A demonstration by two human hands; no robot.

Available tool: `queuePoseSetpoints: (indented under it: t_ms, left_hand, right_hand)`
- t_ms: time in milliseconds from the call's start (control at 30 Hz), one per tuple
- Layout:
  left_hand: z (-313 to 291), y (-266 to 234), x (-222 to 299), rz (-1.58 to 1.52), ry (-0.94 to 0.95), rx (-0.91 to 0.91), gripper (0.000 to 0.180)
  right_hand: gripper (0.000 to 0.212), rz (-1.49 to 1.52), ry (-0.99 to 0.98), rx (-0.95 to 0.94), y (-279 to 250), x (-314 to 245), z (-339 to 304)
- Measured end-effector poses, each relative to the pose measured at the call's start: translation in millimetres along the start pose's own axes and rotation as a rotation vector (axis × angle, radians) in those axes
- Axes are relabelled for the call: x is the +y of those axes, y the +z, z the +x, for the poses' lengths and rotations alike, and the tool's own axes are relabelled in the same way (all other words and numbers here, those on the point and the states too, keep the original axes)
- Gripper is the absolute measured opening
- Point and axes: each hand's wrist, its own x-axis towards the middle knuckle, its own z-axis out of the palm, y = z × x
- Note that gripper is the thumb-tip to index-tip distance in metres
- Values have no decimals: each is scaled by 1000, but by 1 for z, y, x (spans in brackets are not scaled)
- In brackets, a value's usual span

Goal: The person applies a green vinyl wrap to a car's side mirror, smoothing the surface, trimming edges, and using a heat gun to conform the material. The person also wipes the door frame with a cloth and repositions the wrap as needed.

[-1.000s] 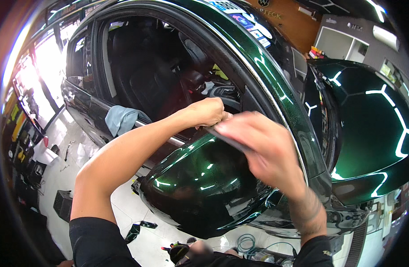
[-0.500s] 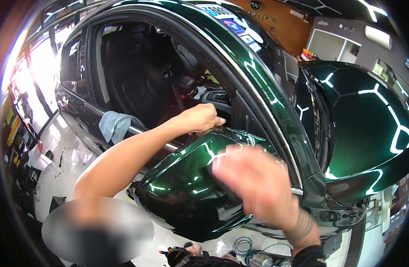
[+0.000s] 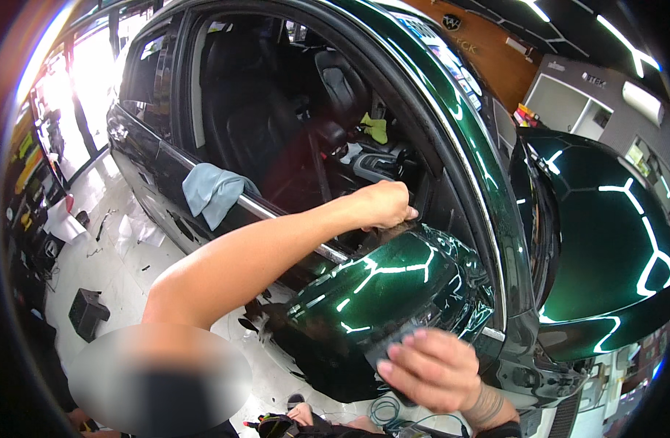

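Note:
Glossy green film (image 3: 393, 270) lies over the side mirror of a dark green car, its edges loose and wrinkled. My left hand (image 3: 386, 205) is closed in a pinch at the film's far edge, beside the open window. What lies between those fingertips is mostly hidden. Toward the near lower side of the mirror, my right hand (image 3: 433, 369) grips a dark, flat squeegee (image 3: 387, 349) against the film. A grey-blue cloth (image 3: 214, 193) hangs over the door's window sill, left of my left forearm.
The dark car door (image 3: 156, 175) and window frame stand beyond the mirror. The green hood (image 3: 605, 241) is at the right. A black box (image 3: 88, 314) and scraps of white sheet (image 3: 138, 230) lie on the floor at left. A green hose (image 3: 384, 410) coils below.
My right hand has moved down across the film toward the near side of the mirror. My left hand stays at the film's far edge. The whole view has shifted somewhat.

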Motion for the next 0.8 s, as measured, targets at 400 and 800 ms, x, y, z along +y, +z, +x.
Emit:
queuePoseSetpoints:
  t_ms: [400, 800]
  left_hand:
    - [3, 5, -6, -107, 114, 48, 51]
    - [3, 8, -15, -83, 136, 61, 47]
  right_hand:
    - [30, -97, 193, -81, -6, -30, 6]
    - [26, -142, 323, -161, 2, -58, 17]
